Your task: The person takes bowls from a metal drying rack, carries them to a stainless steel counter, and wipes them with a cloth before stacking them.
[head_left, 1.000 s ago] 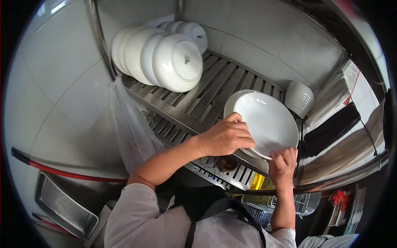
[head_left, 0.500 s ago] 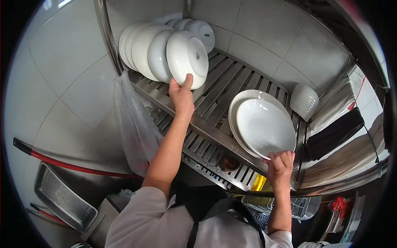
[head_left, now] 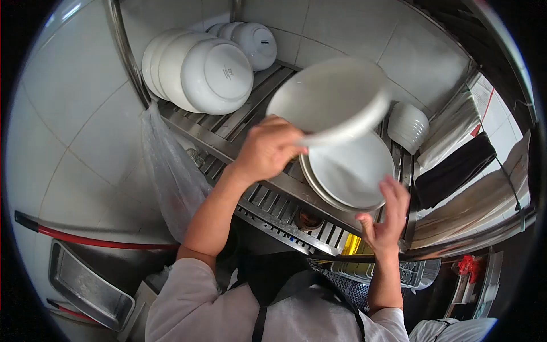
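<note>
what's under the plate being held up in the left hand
Under the raised plate, gripped by the left hand, lies a stack of white plates on the slatted metal rack. The stack's far edge is covered, so the count is unclear.

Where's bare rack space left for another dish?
Free: slatted rack between the leaning bowls and the plate stack. Crowded: right end, where the plate stack abuts the small bowl stack. The left hand holds a bowl above; the right hand is open.

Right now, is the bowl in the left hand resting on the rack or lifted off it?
Lifted. The left hand grips the white bowl by its rim, tilted in the air above the stacked plates on the rack.
</note>
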Tool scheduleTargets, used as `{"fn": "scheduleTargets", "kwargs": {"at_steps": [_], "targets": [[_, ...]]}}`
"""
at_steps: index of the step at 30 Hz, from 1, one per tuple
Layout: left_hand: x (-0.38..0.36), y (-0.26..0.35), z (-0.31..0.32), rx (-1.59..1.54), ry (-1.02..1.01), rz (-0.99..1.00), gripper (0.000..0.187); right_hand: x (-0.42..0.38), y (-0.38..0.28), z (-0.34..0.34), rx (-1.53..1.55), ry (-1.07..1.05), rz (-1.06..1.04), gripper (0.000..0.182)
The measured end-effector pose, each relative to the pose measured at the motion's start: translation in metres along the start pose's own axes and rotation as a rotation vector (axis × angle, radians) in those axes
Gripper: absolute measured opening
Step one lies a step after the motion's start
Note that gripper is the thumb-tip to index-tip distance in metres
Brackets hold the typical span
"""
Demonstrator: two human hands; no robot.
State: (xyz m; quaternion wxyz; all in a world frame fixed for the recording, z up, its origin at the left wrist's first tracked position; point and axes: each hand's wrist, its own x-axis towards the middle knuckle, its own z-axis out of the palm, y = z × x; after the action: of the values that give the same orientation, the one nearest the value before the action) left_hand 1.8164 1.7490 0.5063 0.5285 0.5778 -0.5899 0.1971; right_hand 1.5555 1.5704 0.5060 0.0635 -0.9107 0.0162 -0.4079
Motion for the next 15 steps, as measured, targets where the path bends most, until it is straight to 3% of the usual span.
{"fn": "scheduleTargets", "kwargs": {"at_steps": [1, 2, 5, 8, 11, 12, 14, 15], "targets": [[0.006, 0.008, 0.003, 0.055, -0.079, 0.117, 0.016, 0.004, -0.004, -0.001, -0.053, 0.13, -0.024, 0.065], [0.007, 0.011, 0.009, 0.123, -0.131, 0.248, 0.018, 0.006, -0.005, -0.002, -0.108, 0.106, -0.059, 0.065], [0.008, 0.031, 0.018, 0.116, -0.322, 0.3, 0.008, 0.009, -0.002, -0.006, -0.286, 0.045, -0.161, 0.07], [0.004, 0.039, 0.023, 0.085, -0.48, 0.351, 0.009, 0.001, 0.01, -0.008, -0.221, -0.041, -0.212, 0.048], [0.0, 0.036, 0.027, 0.068, -0.447, 0.339, 0.01, -0.011, 0.011, -0.004, -0.147, -0.076, -0.182, 0.037], [0.004, 0.035, 0.025, 0.026, -0.315, 0.41, 0.012, -0.013, 0.01, -0.002, -0.136, -0.067, -0.154, 0.036], [0.004, 0.017, 0.005, 0.037, 0.084, 0.185, 0.026, -0.013, 0.008, 0.0, -0.118, -0.045, -0.141, 0.035], [-0.004, -0.004, 0.0, 0.049, 0.378, -0.004, 0.036, -0.014, 0.007, 0.001, -0.108, -0.033, -0.133, 0.035]]}}
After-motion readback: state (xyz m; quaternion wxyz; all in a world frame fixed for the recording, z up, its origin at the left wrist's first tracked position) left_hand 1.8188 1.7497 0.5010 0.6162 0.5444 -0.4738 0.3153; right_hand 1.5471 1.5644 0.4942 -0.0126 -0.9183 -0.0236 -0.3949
